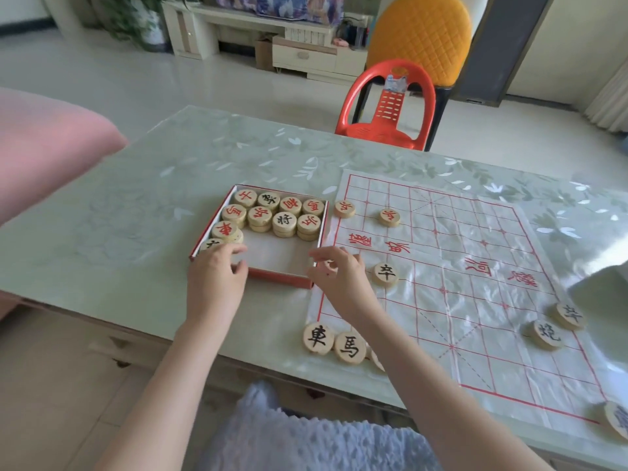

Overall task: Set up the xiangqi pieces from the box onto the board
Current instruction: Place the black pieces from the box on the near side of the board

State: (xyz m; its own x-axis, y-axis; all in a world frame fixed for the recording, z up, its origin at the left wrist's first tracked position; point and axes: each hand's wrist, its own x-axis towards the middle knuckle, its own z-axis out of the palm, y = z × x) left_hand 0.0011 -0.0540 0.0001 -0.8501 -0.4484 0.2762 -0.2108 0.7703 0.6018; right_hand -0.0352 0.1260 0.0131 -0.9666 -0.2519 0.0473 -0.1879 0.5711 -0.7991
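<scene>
A shallow red-edged box [278, 279] lies on the table and holds several round wooden xiangqi pieces [261, 215] stacked along its far and left sides. To its right lies the plastic board sheet [475, 266] with a red grid. On the sheet are two red pieces [389, 217] at the far left, one black piece [385, 273] mid-left, two black pieces [318, 338] at the near left corner and two more [547, 334] on the right. My left hand [217, 280] reaches over the box's near left corner, fingertips on a piece there. My right hand [339, 280] pinches a piece at the box's near right corner.
A red plastic chair [387, 107] stands behind the table, with a yellow chair [421, 35] behind it. A pink cushion [44, 147] is at the left. Another piece [616, 419] lies at the sheet's near right corner. The table's front edge [136, 326] runs below my wrists.
</scene>
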